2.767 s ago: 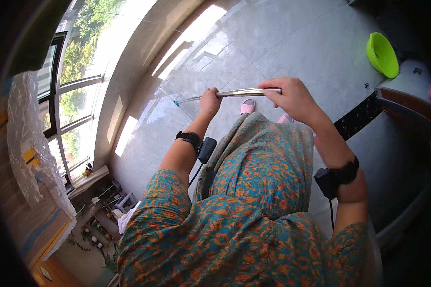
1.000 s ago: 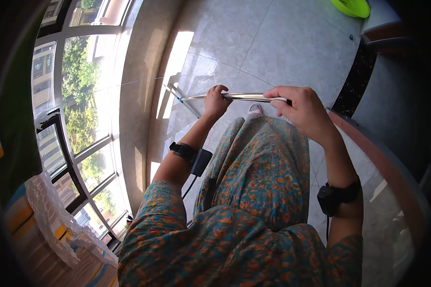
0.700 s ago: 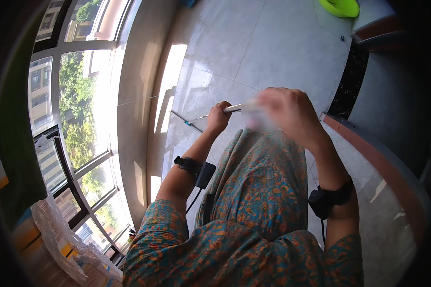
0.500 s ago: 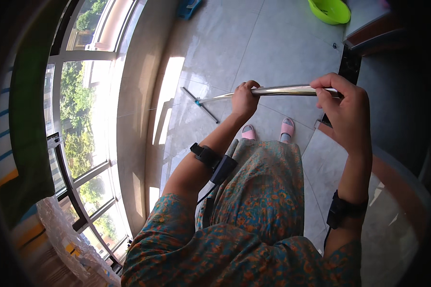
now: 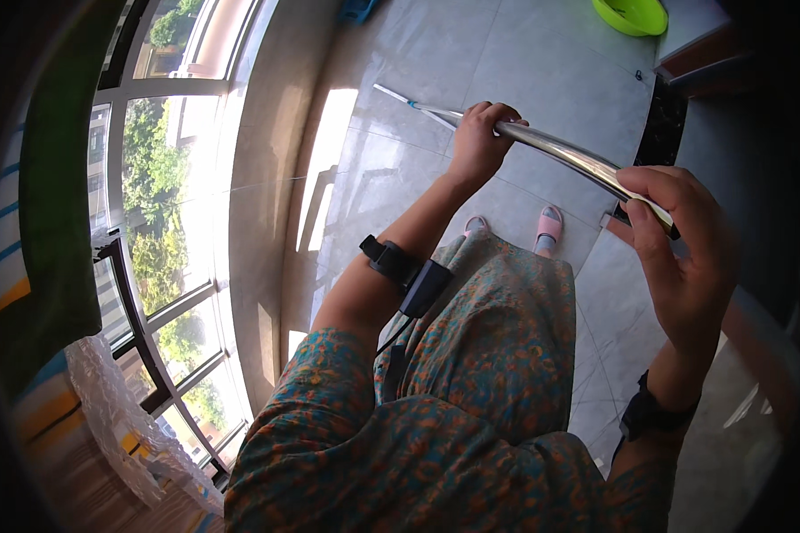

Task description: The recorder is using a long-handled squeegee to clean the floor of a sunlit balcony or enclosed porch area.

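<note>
**Squeegee (image 5: 556,145) grip tip**

The blade (image 5: 392,92) is out left over the tiles (image 5: 542,67), can't tell if it's touching. Left hand (image 5: 486,140) is wrapped round the pole (image 5: 582,161); right hand (image 5: 692,222) grips the far-right end. I'd guide with the left, keeping the blade flat.

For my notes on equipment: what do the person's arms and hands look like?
The left hand and right hand are bare. The short sleeves are teal with an orange pattern. Each forearm wears a black strap; the left strap carries a dark box with a black cable.
</note>
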Action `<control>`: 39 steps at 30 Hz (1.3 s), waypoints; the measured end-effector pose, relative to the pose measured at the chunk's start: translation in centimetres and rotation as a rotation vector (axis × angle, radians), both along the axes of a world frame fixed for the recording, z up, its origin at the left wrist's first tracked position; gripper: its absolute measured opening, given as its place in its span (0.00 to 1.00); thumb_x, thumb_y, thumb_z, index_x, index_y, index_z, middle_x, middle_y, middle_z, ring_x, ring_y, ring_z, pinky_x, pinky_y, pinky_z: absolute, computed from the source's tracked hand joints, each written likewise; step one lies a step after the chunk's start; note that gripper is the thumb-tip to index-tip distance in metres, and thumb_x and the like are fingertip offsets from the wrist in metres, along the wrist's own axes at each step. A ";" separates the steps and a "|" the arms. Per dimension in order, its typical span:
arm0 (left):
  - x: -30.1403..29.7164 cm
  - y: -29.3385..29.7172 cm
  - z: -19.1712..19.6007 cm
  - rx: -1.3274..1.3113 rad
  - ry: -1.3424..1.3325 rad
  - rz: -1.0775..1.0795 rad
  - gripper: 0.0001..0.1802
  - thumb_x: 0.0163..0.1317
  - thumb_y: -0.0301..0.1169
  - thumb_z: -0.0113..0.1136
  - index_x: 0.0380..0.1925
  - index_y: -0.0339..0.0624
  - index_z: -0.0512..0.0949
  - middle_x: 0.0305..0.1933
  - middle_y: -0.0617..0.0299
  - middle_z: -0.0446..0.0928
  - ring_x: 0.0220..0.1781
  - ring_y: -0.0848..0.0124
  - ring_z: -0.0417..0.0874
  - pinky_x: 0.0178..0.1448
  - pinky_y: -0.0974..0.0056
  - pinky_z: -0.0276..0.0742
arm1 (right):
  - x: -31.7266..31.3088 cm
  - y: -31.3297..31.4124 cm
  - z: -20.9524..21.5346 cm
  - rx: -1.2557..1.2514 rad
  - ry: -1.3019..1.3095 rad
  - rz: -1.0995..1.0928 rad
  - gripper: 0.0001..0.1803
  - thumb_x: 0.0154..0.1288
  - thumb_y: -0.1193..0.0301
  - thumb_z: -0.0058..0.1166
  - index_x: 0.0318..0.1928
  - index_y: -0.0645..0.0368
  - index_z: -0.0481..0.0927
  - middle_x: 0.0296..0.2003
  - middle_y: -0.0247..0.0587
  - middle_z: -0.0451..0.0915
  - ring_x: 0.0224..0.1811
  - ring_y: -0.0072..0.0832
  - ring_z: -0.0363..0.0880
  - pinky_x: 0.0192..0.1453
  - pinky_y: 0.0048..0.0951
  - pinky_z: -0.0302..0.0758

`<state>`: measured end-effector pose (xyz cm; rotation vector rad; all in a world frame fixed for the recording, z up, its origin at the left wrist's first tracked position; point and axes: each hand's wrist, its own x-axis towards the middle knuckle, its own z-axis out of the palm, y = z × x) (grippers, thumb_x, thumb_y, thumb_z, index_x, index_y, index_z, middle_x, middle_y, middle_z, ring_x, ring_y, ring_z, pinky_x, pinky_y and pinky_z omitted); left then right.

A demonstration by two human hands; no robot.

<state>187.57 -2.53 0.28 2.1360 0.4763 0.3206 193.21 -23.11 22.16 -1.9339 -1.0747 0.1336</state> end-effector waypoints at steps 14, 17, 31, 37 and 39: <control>-34.0 8.9 -10.7 0.674 0.771 0.153 0.22 0.55 0.40 0.63 0.48 0.44 0.78 0.46 0.49 0.80 0.49 0.52 0.80 0.53 0.54 0.75 | -12.9 15.5 -18.9 -0.422 0.412 0.553 0.12 0.61 0.67 0.46 0.37 0.58 0.80 0.30 0.50 0.82 0.35 0.47 0.81 0.42 0.44 0.76; -35.7 9.0 -10.5 0.334 1.328 0.364 0.31 0.56 0.52 0.60 0.56 0.48 0.74 0.51 0.48 0.78 0.55 0.52 0.79 0.56 0.54 0.74 | -18.0 18.0 -22.6 -0.587 0.472 0.656 0.15 0.63 0.64 0.41 0.40 0.55 0.80 0.34 0.50 0.82 0.40 0.47 0.81 0.46 0.44 0.76; -36.3 13.5 -16.6 0.170 1.072 0.463 0.29 0.58 0.43 0.60 0.53 0.33 0.73 0.47 0.40 0.78 0.51 0.46 0.79 0.52 0.50 0.76 | -19.2 18.3 -24.0 -0.506 0.481 0.528 0.11 0.62 0.69 0.47 0.38 0.58 0.81 0.32 0.52 0.82 0.38 0.47 0.81 0.45 0.44 0.77; -22.4 11.0 -13.1 0.346 0.950 0.241 0.18 0.58 0.36 0.58 0.42 0.33 0.75 0.36 0.40 0.80 0.43 0.45 0.82 0.48 0.48 0.77 | -11.0 12.7 -20.3 -0.376 0.353 0.202 0.10 0.63 0.69 0.49 0.35 0.58 0.83 0.27 0.51 0.81 0.32 0.44 0.82 0.39 0.41 0.78; -17.6 10.6 -12.3 0.397 0.852 0.214 0.16 0.57 0.34 0.57 0.41 0.33 0.75 0.34 0.40 0.80 0.40 0.45 0.82 0.46 0.47 0.77 | -8.7 10.8 -18.7 -0.357 0.345 0.134 0.09 0.63 0.69 0.50 0.37 0.58 0.83 0.27 0.51 0.81 0.32 0.44 0.82 0.38 0.40 0.78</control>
